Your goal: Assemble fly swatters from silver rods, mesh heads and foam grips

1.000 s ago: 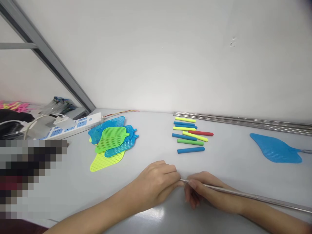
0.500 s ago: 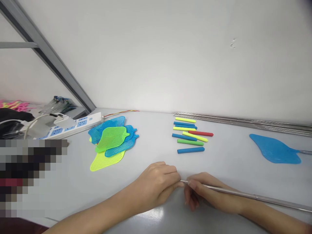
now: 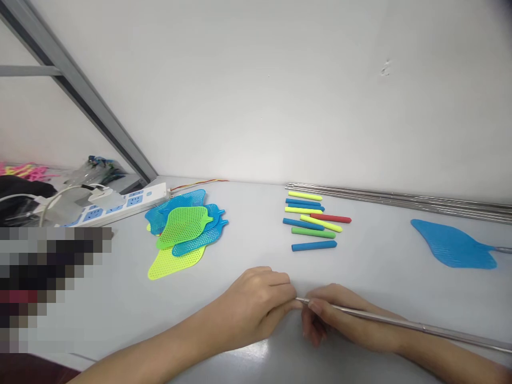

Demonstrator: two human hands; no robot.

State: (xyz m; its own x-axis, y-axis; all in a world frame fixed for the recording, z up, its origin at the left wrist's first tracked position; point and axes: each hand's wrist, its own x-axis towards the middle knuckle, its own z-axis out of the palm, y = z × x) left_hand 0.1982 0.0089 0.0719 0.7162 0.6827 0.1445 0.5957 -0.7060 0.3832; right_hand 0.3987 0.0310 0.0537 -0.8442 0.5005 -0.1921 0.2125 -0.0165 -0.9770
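Close to the front of the grey table, my left hand [image 3: 262, 304] is closed round the thin end of a telescopic metal rod [image 3: 434, 329]. Its fingers hide that tip and anything else inside them. Just to the right, my right hand [image 3: 334, 314] pinches the same rod between thumb and fingers, its other fingers curled below. The rod runs along my right forearm and leaves the view at the right edge. Beyond my hands lie several coloured plastic handle sleeves [image 3: 314, 246] in blue, yellow, green and red.
Perforated fly swatter heads [image 3: 184, 226] in blue, green and yellow are piled at left, beside a power strip [image 3: 136, 200]. A blue swatter head [image 3: 452, 245] on a rod lies at right. Several metal rods [image 3: 380, 198] rest along the wall.
Both hands keep their grip on the rod and have hardly moved. The rod's right part sits very slightly lower in view.
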